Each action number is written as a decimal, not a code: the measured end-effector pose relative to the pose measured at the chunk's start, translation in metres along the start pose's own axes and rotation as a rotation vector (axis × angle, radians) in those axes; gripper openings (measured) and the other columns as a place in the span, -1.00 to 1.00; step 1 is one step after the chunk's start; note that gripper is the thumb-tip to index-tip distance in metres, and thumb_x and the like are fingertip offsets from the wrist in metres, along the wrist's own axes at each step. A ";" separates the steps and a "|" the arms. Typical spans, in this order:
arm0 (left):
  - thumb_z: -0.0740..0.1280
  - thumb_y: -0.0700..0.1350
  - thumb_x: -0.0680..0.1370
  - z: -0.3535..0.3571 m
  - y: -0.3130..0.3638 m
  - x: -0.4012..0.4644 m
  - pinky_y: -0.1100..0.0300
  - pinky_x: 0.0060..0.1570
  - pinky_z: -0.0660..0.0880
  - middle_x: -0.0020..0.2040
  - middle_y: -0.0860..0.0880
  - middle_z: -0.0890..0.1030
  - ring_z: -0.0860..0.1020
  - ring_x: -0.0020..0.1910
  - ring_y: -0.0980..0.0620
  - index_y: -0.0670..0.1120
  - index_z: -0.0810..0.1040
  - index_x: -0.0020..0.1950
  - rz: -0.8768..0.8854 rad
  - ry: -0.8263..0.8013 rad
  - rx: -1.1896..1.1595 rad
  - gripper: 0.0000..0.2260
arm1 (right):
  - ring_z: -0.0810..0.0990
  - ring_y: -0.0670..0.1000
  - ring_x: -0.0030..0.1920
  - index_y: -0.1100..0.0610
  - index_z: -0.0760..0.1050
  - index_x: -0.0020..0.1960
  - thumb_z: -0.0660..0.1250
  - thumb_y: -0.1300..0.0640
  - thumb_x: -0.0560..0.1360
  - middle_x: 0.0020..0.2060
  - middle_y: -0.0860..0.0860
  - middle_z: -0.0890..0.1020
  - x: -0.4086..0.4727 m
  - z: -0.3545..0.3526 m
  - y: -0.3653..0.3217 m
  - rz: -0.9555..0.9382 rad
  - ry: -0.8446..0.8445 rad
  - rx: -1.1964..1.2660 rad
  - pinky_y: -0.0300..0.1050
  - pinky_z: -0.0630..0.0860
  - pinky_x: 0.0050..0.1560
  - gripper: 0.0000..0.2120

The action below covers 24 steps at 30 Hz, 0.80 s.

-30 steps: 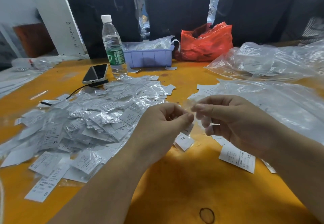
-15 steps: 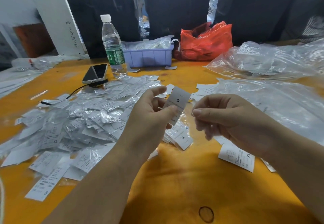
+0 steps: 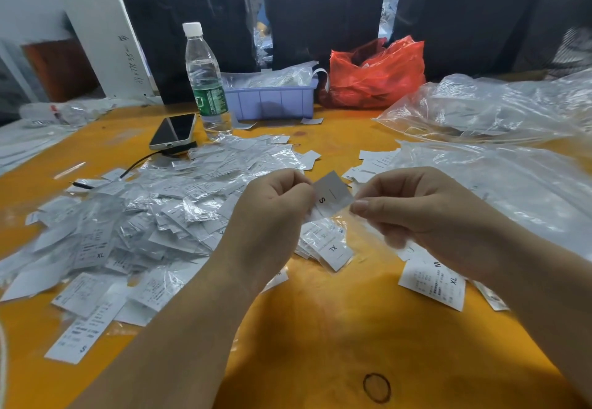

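While the left hand [image 3: 272, 213] pinches a tag [image 3: 333, 192] (marked S), the right hand [image 3: 416, 213] pinches a clear sleeve [image 3: 363, 226].

Table [image 3: 320, 328] carries everything. Heap of bagged labels [image 3: 144, 216] covers left half. Phone [image 3: 173, 131] at heap's far edge, bottle [image 3: 206, 82] just right of it. Bin [image 3: 272, 101] behind, right of bottle; carrier bag [image 3: 378, 75] just beside bin, further right. Plastic sacks [image 3: 496, 110] along right side. Left hand [image 3: 272, 213] and right hand [image 3: 416, 216] above table centre, label [image 3: 331, 191] pinched between them. Loose tag [image 3: 432, 283] on table under right wrist.
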<state>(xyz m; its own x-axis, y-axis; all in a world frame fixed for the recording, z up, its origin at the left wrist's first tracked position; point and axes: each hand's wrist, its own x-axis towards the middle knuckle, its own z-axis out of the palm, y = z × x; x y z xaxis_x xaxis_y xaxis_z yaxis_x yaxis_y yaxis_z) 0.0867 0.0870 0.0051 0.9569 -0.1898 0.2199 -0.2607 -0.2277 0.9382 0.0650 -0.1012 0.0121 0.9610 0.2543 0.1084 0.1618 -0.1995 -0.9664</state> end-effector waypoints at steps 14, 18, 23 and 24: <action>0.25 -0.26 0.53 0.000 -0.002 0.000 0.46 -0.45 0.38 -0.28 0.08 0.58 0.48 -0.29 0.34 -0.20 0.60 -0.14 0.082 0.020 0.159 -0.86 | 0.40 -0.11 -0.48 0.20 0.64 -0.20 0.42 0.18 0.46 -0.50 -0.01 0.47 -0.002 -0.001 -0.001 0.001 0.012 -0.134 -0.16 0.34 -0.36 -0.89; 0.28 -0.16 0.50 0.000 -0.001 -0.001 0.41 -0.41 0.38 -0.27 0.01 0.58 0.46 -0.33 0.24 -0.16 0.60 -0.16 0.095 0.007 0.180 -0.86 | 0.41 -0.11 -0.47 0.16 0.65 -0.22 0.42 0.17 0.46 -0.49 0.00 0.48 -0.003 0.000 -0.002 0.003 0.011 -0.145 -0.14 0.33 -0.35 -0.90; 0.31 0.01 0.39 0.000 0.002 -0.004 0.29 -0.41 0.34 -0.29 -0.14 0.53 0.42 -0.36 0.10 -0.11 0.60 -0.19 0.098 -0.116 0.146 -0.80 | 0.37 -0.07 -0.46 0.21 0.63 -0.19 0.41 0.18 0.48 -0.51 -0.01 0.45 -0.003 0.001 0.000 -0.004 -0.012 -0.153 -0.11 0.30 -0.35 -0.88; 0.37 0.02 0.42 0.000 0.003 -0.004 0.26 -0.41 0.32 -0.33 -0.13 0.48 0.40 -0.38 0.10 -0.11 0.61 -0.18 0.099 -0.143 0.142 -0.80 | 0.37 -0.06 -0.45 0.21 0.63 -0.20 0.41 0.17 0.48 -0.51 -0.01 0.44 -0.003 0.001 0.000 -0.008 -0.017 -0.161 -0.10 0.30 -0.35 -0.87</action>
<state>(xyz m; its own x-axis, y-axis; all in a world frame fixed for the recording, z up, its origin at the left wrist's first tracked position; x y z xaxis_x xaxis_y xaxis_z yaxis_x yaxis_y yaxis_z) 0.0820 0.0873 0.0068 0.9005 -0.3493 0.2590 -0.3773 -0.3317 0.8647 0.0621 -0.1014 0.0119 0.9558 0.2724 0.1110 0.2049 -0.3460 -0.9156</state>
